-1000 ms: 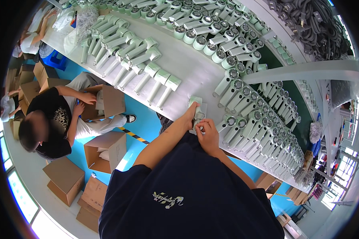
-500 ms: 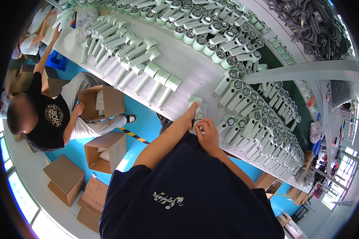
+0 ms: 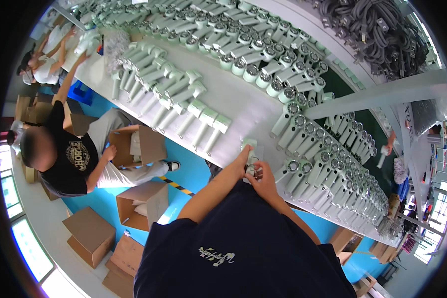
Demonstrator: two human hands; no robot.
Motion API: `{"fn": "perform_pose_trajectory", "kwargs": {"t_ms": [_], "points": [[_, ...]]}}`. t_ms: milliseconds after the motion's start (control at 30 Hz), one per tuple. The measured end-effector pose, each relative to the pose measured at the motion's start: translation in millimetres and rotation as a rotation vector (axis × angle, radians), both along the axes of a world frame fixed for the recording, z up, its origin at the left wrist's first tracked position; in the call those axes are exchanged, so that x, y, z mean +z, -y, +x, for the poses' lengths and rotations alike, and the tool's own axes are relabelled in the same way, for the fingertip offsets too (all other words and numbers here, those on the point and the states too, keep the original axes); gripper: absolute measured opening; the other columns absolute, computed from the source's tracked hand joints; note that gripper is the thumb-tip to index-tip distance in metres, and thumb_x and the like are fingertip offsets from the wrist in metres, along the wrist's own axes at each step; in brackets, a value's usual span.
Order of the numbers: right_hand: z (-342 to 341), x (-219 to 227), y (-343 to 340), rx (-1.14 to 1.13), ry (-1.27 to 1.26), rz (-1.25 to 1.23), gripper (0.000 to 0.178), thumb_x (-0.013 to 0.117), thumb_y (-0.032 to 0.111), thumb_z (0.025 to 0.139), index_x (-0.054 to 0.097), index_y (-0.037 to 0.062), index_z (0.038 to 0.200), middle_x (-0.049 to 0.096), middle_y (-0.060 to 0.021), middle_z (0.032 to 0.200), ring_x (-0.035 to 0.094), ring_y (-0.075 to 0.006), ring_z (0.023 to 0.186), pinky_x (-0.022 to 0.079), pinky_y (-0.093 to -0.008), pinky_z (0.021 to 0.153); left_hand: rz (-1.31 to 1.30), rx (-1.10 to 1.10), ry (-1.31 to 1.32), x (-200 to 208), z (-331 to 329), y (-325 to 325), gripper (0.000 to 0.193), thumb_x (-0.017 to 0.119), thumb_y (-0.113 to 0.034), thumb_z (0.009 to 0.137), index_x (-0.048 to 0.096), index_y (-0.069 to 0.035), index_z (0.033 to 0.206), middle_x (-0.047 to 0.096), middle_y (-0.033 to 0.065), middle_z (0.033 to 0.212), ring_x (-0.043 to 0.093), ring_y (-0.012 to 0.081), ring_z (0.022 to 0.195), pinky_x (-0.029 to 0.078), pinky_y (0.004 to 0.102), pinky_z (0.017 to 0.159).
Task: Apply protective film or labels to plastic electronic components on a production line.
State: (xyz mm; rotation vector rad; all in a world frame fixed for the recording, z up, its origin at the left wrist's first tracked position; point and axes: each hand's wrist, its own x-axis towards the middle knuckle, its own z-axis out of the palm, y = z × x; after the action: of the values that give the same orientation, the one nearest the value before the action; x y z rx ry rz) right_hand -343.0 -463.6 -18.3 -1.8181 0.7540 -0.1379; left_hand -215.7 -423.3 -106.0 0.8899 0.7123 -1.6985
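At the near edge of the table, my left hand (image 3: 243, 162) is wrapped around a pale green hair dryer (image 3: 248, 143), its head pointing away from me. My right hand (image 3: 264, 181) is closed with thumb and fingers pinched at the near end of the same dryer, close to the left fingers. Whatever small part the right fingertips grip is hidden. Rows of similar hair dryers lie on both sides: one group (image 3: 196, 111) to the left, handles toward me, and a denser group (image 3: 328, 166) to the right with round grilles facing up.
The metal-topped table (image 3: 256, 111) runs diagonally. Above its far right, a shelf post (image 3: 382, 94) crosses, below bundled dark cables (image 3: 377, 37). A co-worker (image 3: 67, 154) sits at left among open cardboard boxes (image 3: 143, 203). Another person's hand (image 3: 390, 141) holds a pale dryer across the table.
The whole view has shifted slightly, moving the scene right and down. My right fingers have changed their grip at the dryer's near end. Across the table, another person's hand with a dryer shows more.
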Motion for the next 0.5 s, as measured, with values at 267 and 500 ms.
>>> {"fn": "perform_pose_trajectory", "kwargs": {"t_ms": [267,500], "points": [[0.6,1.2,4.6,-0.069,-0.018,-0.08,0.042,0.065,0.017,0.085,0.041,0.0037,0.116,0.055,-0.0074,0.081,0.058,-0.016,0.064,0.047,-0.0299,0.058,-0.067,-0.055,0.094,31.9,-2.6,-2.2,0.044,0.05,-0.049,0.079,0.056,-0.008,0.094,0.057,0.0087,0.077,0.056,0.0213,0.063,0.05,0.0348,0.062],[-13.6,-18.1,30.8,-0.402,0.142,0.026,0.037,0.056,0.014,0.09,0.042,0.0033,0.122,0.056,-0.0076,0.083,0.055,-0.014,0.06,0.047,-0.0281,0.055,-0.072,-0.782,1.366,64.1,81.7,-1.4,0.061,0.055,-0.053,0.079,0.055,-0.003,0.116,0.06,0.0213,0.105,0.059,0.0344,0.092,0.049,0.0393,0.083]]}}
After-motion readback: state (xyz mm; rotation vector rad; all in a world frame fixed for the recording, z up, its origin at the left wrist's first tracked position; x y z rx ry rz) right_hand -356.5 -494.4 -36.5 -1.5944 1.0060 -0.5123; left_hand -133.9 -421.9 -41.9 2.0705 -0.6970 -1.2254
